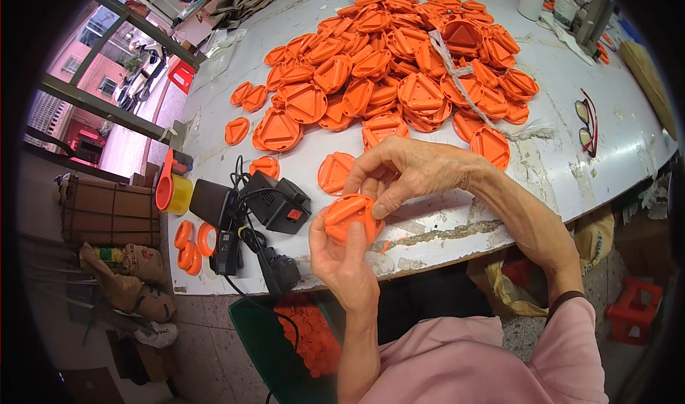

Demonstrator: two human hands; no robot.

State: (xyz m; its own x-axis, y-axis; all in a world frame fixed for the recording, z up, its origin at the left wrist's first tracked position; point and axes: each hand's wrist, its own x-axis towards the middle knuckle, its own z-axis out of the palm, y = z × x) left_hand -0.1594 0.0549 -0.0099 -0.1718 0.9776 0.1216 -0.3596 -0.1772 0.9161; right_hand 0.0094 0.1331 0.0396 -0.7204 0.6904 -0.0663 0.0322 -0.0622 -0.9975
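Note:
Just above the table's near edge, my left hand (341,265) grips a round orange plastic disc (351,213) with a raised ridge, its thumb pressed on the near face. Bent over from the right, my right hand (408,175) has its thumb and fingertips on the far right rim of the same disc; its fingers are partly hidden behind the knuckles. A similar orange disc (334,173) lies on the table close behind my hands. Beyond it spreads a big heap of orange discs (371,65), many with triangular ridges, and a pale cord strip (457,76) lies across it.
Left of my hands sit black power adapters (275,204) with cables, a yellow tape roll (175,193) and small orange rings (187,250). Eyeglasses (586,125) lie at the right. Below the table, a green bin (264,340) holds orange pieces; a red stool (633,310) stands right.

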